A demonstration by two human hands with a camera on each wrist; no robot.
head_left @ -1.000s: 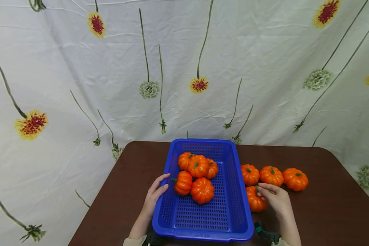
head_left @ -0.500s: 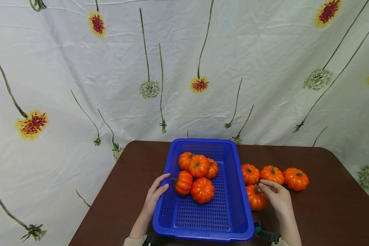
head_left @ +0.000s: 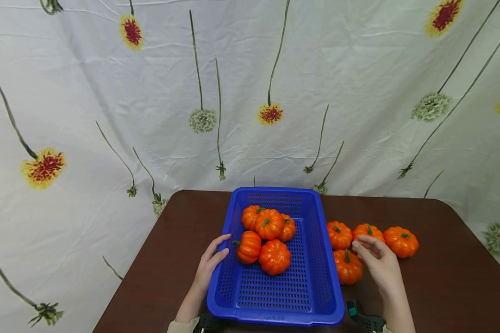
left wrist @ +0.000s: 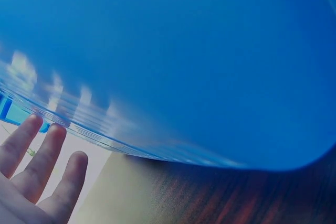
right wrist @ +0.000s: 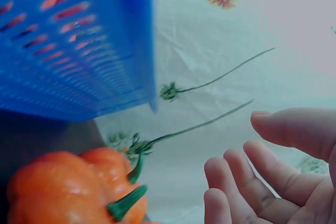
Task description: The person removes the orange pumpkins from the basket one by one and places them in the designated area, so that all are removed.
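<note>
Two bare hands, each w/ a dark wristband [head_left: 365,320], flank a blue rectangular plastic basket w/ slotted walls & floor [head_left: 316,319].

L hand [head_left: 206,263] is at the basket's left rim; head view gives only thumb & a fingertip there. L wrist view shows three fingers [left wrist: 41,161] straight, slightly spread, alongside the outer wall; firm contact, can't tell.

R hand [head_left: 379,264] hangs off the basket's right side, fingers loosely bent, holding nothing; R wrist view shows the gap btw thumb & fingers plainly, head view less so.

Just beside its fingertips, next to the basket's right wall: one shiny orange ribbed pumpkin w/ green stem [head_left: 348,270]. Three more pumpkins [head_left: 401,242] form a row right of the basket's middle, the central one partly behind R hand. Inside the basket, left & centre: five similar pumpkins [head_left: 275,257], one tipped, stem toward left rim. R wrist view also catches orange thru the basket's slots.

Under the basket: dark brown table [head_left: 450,263]. Beyond: white cloth w/ printed flowers [head_left: 358,78].
</note>
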